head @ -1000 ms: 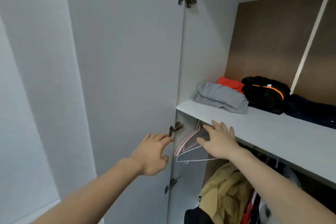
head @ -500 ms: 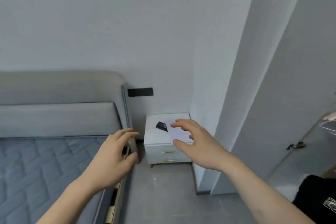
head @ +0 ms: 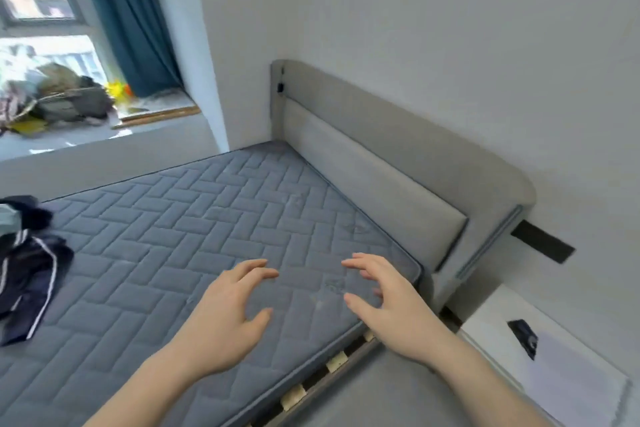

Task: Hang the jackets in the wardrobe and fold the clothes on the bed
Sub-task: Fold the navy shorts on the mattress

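A bed with a bare blue quilted mattress (head: 194,225) fills the middle of the head view. At its left edge lies a crumpled dark navy garment with white stripes (head: 29,267), with a pale piece of cloth beside it. My left hand (head: 228,319) and my right hand (head: 391,305) hover over the near right corner of the mattress, both with fingers spread and nothing in them. The garment is far to the left of both hands. The wardrobe is out of view.
A grey padded headboard (head: 381,163) runs along the white wall. A white nightstand (head: 561,367) with a small black object (head: 524,336) stands at the lower right. A window sill with a clutter of bags (head: 59,97) and a teal curtain (head: 128,14) are at the upper left.
My view has swung left from the wardrobe, past the nightstand, onto the bed. Both hands left the wardrobe door and shelf and now hang empty over the mattress corner.
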Tool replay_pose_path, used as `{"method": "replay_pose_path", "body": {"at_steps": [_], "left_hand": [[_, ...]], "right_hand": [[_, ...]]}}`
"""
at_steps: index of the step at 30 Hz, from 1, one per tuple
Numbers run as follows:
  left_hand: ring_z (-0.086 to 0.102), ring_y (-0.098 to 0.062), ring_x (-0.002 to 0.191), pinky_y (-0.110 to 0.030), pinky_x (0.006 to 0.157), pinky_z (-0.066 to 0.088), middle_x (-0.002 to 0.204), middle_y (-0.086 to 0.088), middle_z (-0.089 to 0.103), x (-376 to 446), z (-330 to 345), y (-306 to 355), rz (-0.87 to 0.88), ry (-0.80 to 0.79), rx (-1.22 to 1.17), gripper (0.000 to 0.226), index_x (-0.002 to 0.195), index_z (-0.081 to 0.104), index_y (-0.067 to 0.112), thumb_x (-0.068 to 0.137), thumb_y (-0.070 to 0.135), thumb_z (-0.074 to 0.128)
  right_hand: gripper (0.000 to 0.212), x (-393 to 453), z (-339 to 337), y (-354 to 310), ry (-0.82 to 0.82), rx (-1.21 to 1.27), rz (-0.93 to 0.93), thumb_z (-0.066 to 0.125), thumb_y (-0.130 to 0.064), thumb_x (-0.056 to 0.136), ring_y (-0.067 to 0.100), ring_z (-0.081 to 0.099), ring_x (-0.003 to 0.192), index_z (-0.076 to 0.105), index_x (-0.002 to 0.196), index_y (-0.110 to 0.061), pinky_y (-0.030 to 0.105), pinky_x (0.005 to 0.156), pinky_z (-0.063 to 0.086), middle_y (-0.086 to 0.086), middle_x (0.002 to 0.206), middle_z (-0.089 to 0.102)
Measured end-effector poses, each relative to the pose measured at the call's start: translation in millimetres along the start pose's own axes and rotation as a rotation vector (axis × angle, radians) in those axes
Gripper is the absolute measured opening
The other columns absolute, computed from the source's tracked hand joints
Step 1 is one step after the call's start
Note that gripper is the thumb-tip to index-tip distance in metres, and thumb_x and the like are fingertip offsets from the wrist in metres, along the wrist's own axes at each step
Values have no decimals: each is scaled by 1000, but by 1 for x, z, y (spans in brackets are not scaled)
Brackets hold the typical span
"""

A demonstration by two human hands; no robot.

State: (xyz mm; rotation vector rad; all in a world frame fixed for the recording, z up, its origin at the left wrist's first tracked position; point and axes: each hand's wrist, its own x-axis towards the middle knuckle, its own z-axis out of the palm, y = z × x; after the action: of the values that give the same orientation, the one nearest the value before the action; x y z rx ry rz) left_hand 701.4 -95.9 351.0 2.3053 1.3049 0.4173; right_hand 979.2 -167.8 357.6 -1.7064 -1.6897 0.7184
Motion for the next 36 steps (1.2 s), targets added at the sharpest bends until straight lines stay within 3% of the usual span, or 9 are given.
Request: {"method": "replay_pose_path", "body": {"at_steps": [2,8,14,17,21,26,29,33,36], "left_hand": [[41,-9,140,-32,121,28,153,22,36,-22,-13,-26,-105,39,10,49,138,52,38,92,29,69],[49,-9,132,-35,111,40,152,22,38,-98,-46,-80,-365,185,1,49,134,54,42,91,28,72],[57,-11,105,-33,103,44,152,25,37,-181,-84,-127,-542,335,-18,46,132,54,44,92,30,72],[54,-7,124,-29,106,40,152,24,37,-217,-106,-155,-553,374,-9,45,132,55,41,92,29,72],[58,-6,117,-25,101,39,150,29,34,-262,-137,-197,-568,374,-2,45,130,53,45,92,31,71],[47,-3,132,-29,110,37,151,28,34,-302,-170,-250,-539,388,37,45,134,54,42,92,32,69],[48,2,126,-23,105,37,150,30,32,-319,-183,-271,-533,377,27,46,134,53,44,92,33,69],[57,7,89,-16,88,38,149,34,30,-332,-199,-297,-536,406,-8,47,131,50,50,92,35,70],[56,4,107,-22,94,41,151,32,29,-336,-208,-317,-548,447,-17,46,132,49,51,93,36,68]], "right_hand": [[42,24,25,-13,-92,21,-63,68,-36,95,-15,43,129,53,132,-51,23,112,40,-40,143,36],[43,68,103,-66,-333,35,-224,67,-34,97,-5,49,126,54,137,-41,16,106,36,-25,147,40],[43,79,173,-140,-461,28,-367,67,-33,97,-1,53,123,54,138,-38,8,97,36,-23,147,40],[42,77,209,-173,-483,46,-391,67,-36,97,-2,54,123,53,137,-42,2,91,36,-24,148,39],[41,69,263,-209,-491,83,-384,66,-38,97,-5,54,122,53,135,-45,-1,88,37,-25,147,39],[40,59,327,-250,-479,136,-378,66,-37,97,-5,54,123,53,133,-47,0,89,38,-27,145,40],[40,56,353,-270,-486,135,-377,67,-34,97,-5,53,124,54,134,-43,-3,89,36,-25,144,41],[40,66,378,-298,-503,129,-394,67,-36,97,-3,53,125,54,134,-43,-1,89,38,-26,145,39],[39,83,399,-313,-516,137,-412,67,-37,97,-3,53,126,54,133,-46,1,89,39,-29,143,40]]}}
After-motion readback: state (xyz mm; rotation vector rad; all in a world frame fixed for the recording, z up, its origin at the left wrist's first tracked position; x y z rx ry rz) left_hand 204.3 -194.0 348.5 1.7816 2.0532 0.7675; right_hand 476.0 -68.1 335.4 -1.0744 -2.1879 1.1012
